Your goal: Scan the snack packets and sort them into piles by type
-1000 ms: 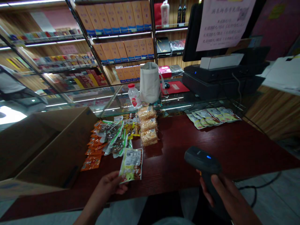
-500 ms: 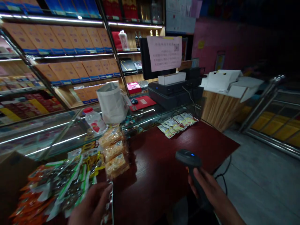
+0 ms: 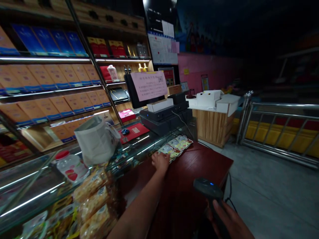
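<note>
My left hand (image 3: 161,161) reaches across the dark red tabletop (image 3: 184,179). Its fingers curl over the near left end of a row of flat yellow-and-white snack packets (image 3: 177,145), seemingly gripping one; the fingertips are partly hidden. In my right hand (image 3: 225,215), at the lower right, is a black handheld barcode scanner (image 3: 208,188), its blue light lit and its head turned toward the table. Clear-wrapped packs of pale yellow snacks (image 3: 96,202) sit left of my left forearm, with yellow bags (image 3: 62,220) beside them at the bottom left.
A glass counter (image 3: 30,192) borders the table, bearing a red-lidded jar (image 3: 71,166), a white bag (image 3: 96,139) and a mouse (image 3: 125,131) on a red mat. Behind stand a monitor (image 3: 131,89) and shelves of boxes. The scanner cable hangs by the right edge; a metal railing (image 3: 281,132) stands beyond.
My left hand has gone from the packet at the lower left to the row of packets farther away. My right hand still holds the scanner. The view has shifted right and upward.
</note>
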Motion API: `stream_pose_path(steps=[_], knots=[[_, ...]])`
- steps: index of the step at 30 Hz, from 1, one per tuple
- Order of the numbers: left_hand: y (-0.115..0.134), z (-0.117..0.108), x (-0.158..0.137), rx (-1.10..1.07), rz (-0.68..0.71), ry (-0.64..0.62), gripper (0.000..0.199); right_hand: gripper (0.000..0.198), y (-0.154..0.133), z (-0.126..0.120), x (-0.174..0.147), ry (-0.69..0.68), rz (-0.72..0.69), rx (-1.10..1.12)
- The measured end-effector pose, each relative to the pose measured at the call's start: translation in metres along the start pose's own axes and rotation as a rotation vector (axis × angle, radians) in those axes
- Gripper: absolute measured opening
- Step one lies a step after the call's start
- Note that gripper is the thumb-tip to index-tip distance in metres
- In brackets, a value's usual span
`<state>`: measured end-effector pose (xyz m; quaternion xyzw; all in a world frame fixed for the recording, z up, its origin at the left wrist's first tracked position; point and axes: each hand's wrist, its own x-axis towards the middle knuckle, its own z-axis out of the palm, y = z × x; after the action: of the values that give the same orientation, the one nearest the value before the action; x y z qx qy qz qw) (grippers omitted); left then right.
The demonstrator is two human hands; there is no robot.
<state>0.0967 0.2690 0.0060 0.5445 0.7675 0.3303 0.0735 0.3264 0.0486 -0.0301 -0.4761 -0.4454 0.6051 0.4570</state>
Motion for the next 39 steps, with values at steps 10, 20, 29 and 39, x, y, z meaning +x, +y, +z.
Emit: stream_pose_path(steps=[10,20,29,39], knots=[[0.011,0.012,0.007,-0.104,-0.009,0.173,0.014,0.07,-0.012,-0.007,-0.005,0.086,-0.017,0.005],[-0.034,-0.068,-0.135,-0.439,0.509,0.055,0.015,0.056,-0.009,0.009,0.0,0.268,-0.088,0.088],[-0.084,-0.106,-0.222,-0.619,0.344,-0.255,0.015,0.043,0.003,0.047,-0.002,0.284,-0.079,0.011],[-0.113,-0.109,-0.219,-0.907,-0.111,-0.491,0.029,0.047,0.008,0.086,-0.004,0.242,-0.151,0.014]])
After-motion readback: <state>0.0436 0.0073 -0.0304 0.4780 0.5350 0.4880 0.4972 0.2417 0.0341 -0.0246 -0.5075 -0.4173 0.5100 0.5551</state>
